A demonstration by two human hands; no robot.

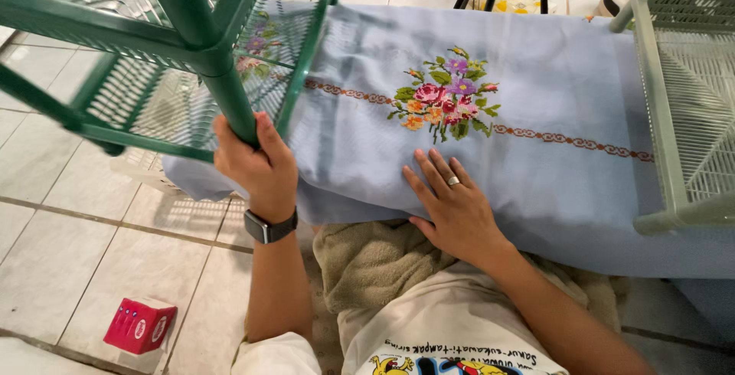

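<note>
- Head view: we see two hands at work on one blue cloth (536, 183), which is spread in front of us and sewn with a flower bouquet (448, 95).
- Our left hand (256, 164) wraps fully around a leg of one green rack (164, 45).
- Our right hand (455, 206) lies flat and open on the cloth, holding nothing.
- One pale rack (681, 107) stands on the cloth's right; one red box (139, 325) sits on the tiled floor (46, 268).

Pale tiled floor (69, 252) — small red box (140, 325) on it, near the bottom-left corner
</note>
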